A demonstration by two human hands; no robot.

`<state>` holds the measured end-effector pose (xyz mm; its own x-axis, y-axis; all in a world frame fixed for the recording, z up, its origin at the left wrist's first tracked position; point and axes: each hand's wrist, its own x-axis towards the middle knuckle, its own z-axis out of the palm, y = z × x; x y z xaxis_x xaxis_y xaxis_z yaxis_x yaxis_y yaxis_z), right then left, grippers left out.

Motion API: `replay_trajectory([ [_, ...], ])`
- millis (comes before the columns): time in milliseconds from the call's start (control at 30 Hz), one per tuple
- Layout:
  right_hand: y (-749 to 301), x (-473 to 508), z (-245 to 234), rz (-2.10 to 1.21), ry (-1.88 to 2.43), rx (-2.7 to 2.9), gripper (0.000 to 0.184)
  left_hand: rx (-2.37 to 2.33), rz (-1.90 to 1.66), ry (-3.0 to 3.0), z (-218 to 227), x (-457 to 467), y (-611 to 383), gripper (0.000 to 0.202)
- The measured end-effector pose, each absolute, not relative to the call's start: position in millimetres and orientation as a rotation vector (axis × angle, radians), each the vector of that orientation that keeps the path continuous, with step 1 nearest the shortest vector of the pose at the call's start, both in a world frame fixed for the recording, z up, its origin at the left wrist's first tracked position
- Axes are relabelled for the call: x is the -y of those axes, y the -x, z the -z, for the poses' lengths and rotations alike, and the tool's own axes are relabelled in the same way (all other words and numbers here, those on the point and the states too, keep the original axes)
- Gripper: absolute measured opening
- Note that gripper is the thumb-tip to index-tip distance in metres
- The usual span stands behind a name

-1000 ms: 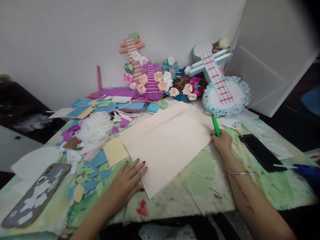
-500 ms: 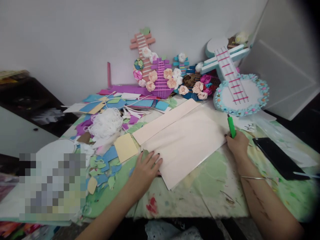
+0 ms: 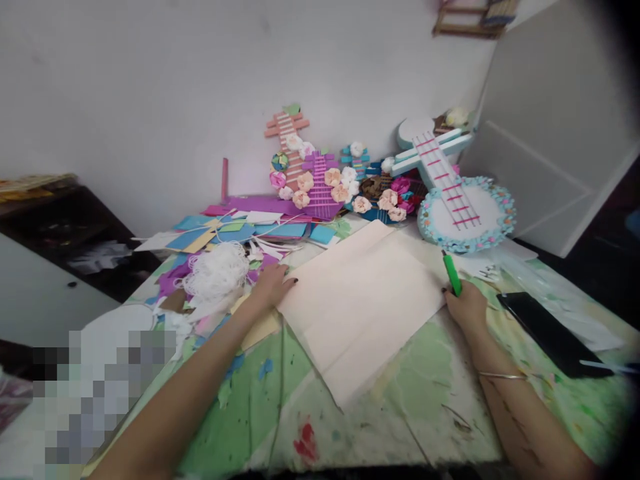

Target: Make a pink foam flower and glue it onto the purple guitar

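Observation:
A large pale pink sheet of paper (image 3: 360, 307) lies slanted on the table, with a paler strip along its far side. My left hand (image 3: 273, 287) is at the sheet's left corner, thumb on top and the other fingers bent at the edge, pinching it. Beside the right corner, my right hand (image 3: 466, 310) is closed round a slim green box cutter (image 3: 452, 275), its dark narrow tip pointing up and away. A fingertip of that hand touches the paper's edge. My left wrist and forearm cover part of a yellow paper piece (image 3: 263, 330).
Decorated toy guitars (image 3: 320, 180) stand against the wall, a larger white and light-blue one (image 3: 470, 210) at right. A tangle of white string (image 3: 215, 270) and coloured paper scraps (image 3: 287, 230) lie at left. A black phone-like slab (image 3: 550, 333) rests near my right hand.
My left hand has moved from the sheet's near left edge up to its left corner. The strip now lies closer against the sheet. The camera has tilted up; my right hand still grips the cutter.

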<state>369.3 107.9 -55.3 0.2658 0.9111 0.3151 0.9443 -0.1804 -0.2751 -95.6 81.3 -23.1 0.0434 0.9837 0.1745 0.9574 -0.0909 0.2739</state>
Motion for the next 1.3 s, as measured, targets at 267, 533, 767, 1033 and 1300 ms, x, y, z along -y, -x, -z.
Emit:
replay_trajectory([
  [267, -366.0, -107.2, 53.6, 0.106, 2.091, 1.697, 0.020, -1.958, -0.545, -2.145, 20.2, -122.8, 76.1, 0.025],
  [533, -365.2, -108.2, 52.8, 0.079, 2.060, 1.710, 0.019, -1.881, -0.917, -2.203, 16.5, -125.7, 65.4, 0.014],
  [767, -364.4, -108.5, 53.5, 0.082, 2.058, 1.701, 0.018, -1.841, -1.279, -2.216, 23.0, -116.5, 51.8, 0.015],
  [1033, -364.8, -107.9, 53.7, 0.080, 2.051, 1.686, 0.017, -1.924, -1.235, -2.216, 32.2, -126.2, 41.0, 0.019],
  [1300, -364.6, -109.2, 54.1, 0.066, 2.021, 1.699, 0.018, -2.003, -0.758, -2.092, 20.3, -146.8, 43.7, 0.025],
])
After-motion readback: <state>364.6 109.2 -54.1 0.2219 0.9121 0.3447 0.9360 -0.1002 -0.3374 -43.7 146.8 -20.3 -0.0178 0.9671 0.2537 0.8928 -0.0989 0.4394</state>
